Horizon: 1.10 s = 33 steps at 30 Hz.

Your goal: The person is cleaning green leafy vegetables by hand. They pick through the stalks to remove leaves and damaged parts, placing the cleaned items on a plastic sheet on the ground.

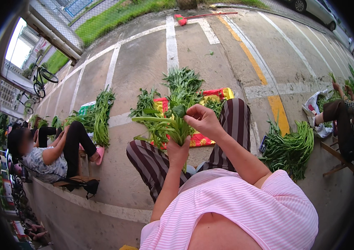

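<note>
Our left hand [178,152] grips a bunch of leafy greens [176,130] between our knees [236,109], above a red-and-yellow sheet [202,141] with more greens [183,80]. Our right hand [205,121] curls at the bunch's edge; we cannot tell whether it pinches anything.

Soft, even daylight; strongly bowed edges

Leafy green bunch [177,129], stalks [155,119] splayed, held up

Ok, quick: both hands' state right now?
Left hand: closed around a bunch of long green leafy stems.
Right hand: pinched at the bunch's edge; whether it grips anything, can't tell.
</note>
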{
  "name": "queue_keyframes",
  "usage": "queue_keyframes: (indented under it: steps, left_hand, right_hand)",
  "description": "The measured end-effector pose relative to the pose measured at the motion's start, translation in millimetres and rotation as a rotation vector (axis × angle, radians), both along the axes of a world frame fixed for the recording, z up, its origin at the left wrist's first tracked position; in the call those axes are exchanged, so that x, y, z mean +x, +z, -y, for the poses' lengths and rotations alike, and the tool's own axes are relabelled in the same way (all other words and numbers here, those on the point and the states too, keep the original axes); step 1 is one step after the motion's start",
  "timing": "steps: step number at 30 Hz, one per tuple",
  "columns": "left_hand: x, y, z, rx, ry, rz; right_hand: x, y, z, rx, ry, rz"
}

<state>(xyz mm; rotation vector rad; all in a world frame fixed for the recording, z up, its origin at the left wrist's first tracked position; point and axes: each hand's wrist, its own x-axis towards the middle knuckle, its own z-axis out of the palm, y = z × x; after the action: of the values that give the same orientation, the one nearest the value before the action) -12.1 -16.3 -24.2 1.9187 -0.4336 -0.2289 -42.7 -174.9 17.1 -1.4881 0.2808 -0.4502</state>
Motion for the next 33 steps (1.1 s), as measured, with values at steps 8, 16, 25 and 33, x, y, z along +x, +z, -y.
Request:
queue_keyframes:
  steps: [8, 16, 25, 33]
  left_hand:
    - [8, 3, 6, -0.315, -0.129, -0.512]
    - [12, 8, 6, -0.277, -0.089, -0.501]
    - [23, 10, 1, -0.297, -0.022, -0.455]
    - [28, 9, -2, -0.191, -0.034, -0.350]
  right_hand:
    - [-1, -9, 11, 0.553, 0.054, -0.078]
    - [-5, -17, 23, 0.596, 0.132, -0.105]
    - [8, -13, 41, 0.476, 0.120, 0.030]
    - [5, -18, 49, 0.653, 0.187, 0.017]
